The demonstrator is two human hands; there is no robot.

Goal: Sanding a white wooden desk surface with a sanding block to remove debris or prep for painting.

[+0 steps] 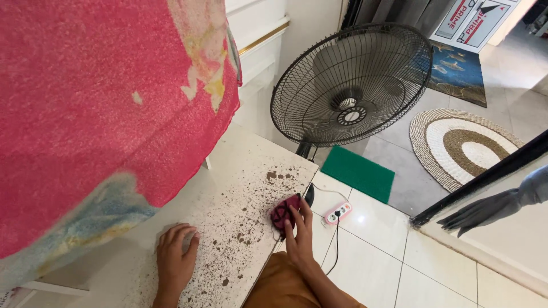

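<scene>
My left hand (174, 260) lies flat, fingers spread, on a white tabletop (240, 171) strewn with dark brown crumbs (240, 228). My right hand (299, 236) is at the table's right edge, fingers pressed on a dark red sponge (283, 212) that sits among the crumbs. A thicker patch of crumbs (279, 174) lies just beyond the sponge, near the far corner.
A large pink towel (97, 114) hangs over the left half of the view. A black standing fan (351, 85) stands behind the table. On the tiled floor are a power strip (338, 214) with a cable, a green mat (358, 173) and a round woven rug (462, 145). A reflective panel (502, 211) stands at right.
</scene>
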